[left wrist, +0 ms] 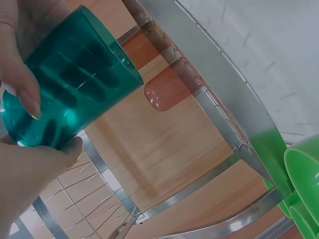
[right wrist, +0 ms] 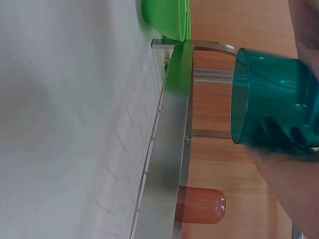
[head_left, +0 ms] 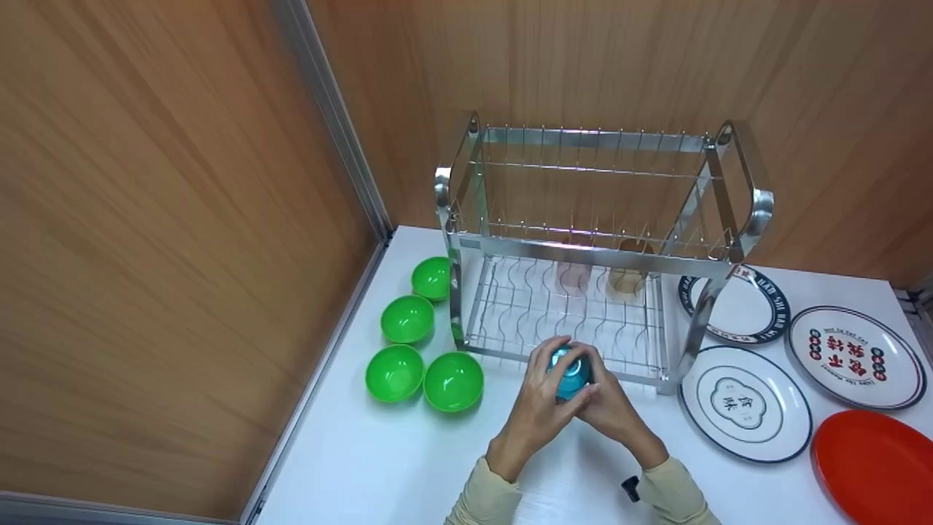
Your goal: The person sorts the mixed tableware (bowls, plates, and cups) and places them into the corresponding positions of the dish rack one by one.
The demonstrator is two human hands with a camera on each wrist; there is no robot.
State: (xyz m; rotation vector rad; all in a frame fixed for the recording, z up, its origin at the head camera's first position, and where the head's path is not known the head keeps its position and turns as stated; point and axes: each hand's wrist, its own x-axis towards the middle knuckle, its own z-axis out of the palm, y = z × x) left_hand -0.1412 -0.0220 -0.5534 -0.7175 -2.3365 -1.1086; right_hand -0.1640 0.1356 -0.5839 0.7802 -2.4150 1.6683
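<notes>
Both hands hold a teal see-through cup (head_left: 572, 378) in front of the dish rack, mouth downward. My left hand (head_left: 538, 401) curls its fingers around one side, while my right hand (head_left: 611, 408) grips the other. In the left wrist view, fingers and a thumb press on the closed end of the cup (left wrist: 82, 82). The right wrist view shows the cup's rim (right wrist: 239, 97) above the white table. Behind it stands a two-tier metal dish rack (head_left: 561, 253), with a pink cup (head_left: 574, 277) and an amber cup (head_left: 627, 281) upside down on its lower tier.
Several green bowls (head_left: 453, 382) sit left of the rack. To the right lie white plates with printed patterns (head_left: 773, 430) and a red plate (head_left: 875, 467). Wooden panels (head_left: 619, 58) rise behind and to the left of the white table (head_left: 350, 467).
</notes>
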